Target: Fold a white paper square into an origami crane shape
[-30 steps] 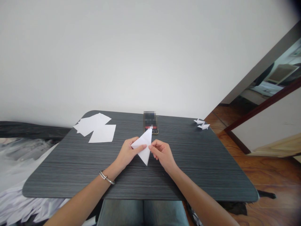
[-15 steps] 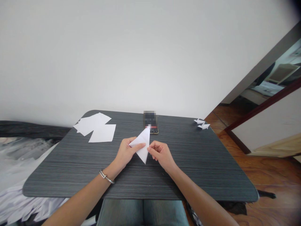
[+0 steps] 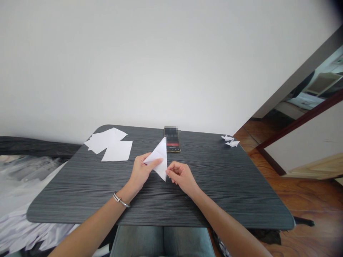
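A white paper folded into a narrow triangle [image 3: 159,157] stands just above the dark wood-grain table [image 3: 80,189], near its middle. My left hand [image 3: 142,172], with a metal bracelet on the wrist, pinches the paper's left corner between thumb and fingers. My right hand [image 3: 180,175] pinches the paper's lower right edge near the bottom tip, fingers curled. The triangle's upper point reaches up in front of a phone [image 3: 172,140] lying at the table's far edge.
Several loose white paper sheets [image 3: 111,144] lie at the table's back left. Two small folded paper figures [image 3: 229,141] sit at the back right corner. A white wall rises behind the table. Wooden floor and a doorway are on the right, and crumpled fabric lies low left.
Both hands and the folded triangle have shifted slightly left and away from me, and the paper has lifted a little higher.
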The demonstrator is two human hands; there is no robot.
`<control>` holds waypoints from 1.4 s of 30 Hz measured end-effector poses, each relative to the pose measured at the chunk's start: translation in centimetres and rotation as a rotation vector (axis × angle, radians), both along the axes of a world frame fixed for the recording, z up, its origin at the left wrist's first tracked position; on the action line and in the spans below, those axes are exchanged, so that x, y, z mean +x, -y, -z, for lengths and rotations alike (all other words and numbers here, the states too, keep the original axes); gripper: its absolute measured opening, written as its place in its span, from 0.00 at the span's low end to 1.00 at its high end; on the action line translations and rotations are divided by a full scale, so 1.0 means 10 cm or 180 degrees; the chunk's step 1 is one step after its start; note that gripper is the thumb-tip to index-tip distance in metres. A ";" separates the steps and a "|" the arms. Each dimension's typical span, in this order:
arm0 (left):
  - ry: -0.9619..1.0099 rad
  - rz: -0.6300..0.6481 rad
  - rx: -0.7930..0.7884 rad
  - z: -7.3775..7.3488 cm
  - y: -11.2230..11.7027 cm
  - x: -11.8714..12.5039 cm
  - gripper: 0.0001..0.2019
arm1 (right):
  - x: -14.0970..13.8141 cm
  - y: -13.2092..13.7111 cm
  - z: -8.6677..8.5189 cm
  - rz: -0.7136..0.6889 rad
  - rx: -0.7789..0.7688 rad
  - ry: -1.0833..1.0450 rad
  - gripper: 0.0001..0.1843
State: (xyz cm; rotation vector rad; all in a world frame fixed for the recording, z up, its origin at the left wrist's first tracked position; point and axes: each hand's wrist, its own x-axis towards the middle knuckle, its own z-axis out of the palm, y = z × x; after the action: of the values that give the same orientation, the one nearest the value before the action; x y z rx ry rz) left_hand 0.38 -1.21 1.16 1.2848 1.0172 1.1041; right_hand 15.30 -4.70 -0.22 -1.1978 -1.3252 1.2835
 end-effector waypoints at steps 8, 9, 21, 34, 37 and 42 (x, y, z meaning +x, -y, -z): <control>-0.0025 -0.0042 0.0033 -0.01 0.00 0.00 0.11 | 0.00 0.00 0.02 -0.0082 0.0054 0.0067 0.06; -0.0023 -0.0059 0.0038 -0.01 0.00 0.00 0.11 | 0.00 0.00 0.02 -0.0084 0.0056 0.0074 0.06; -0.0086 -0.0102 0.0150 -0.02 0.00 0.00 0.11 | -0.02 0.00 0.01 -0.0131 0.0008 0.0144 0.05; -0.0783 0.0013 0.0659 -0.01 0.01 -0.03 0.11 | -0.02 0.00 0.06 -0.0230 0.0002 0.0254 0.08; -0.0769 0.0017 0.0598 0.00 0.00 -0.03 0.11 | -0.02 0.00 0.06 -0.0258 0.0018 0.0292 0.08; -0.0688 0.0048 0.0509 0.01 -0.01 -0.01 0.11 | -0.02 0.02 0.05 -0.0254 0.0108 0.0403 0.09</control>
State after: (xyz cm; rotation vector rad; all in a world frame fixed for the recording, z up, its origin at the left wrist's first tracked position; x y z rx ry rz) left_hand 0.24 -1.10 1.02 1.5642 1.0930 1.0684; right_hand 15.12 -4.86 -0.70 -1.2301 -1.4939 1.2533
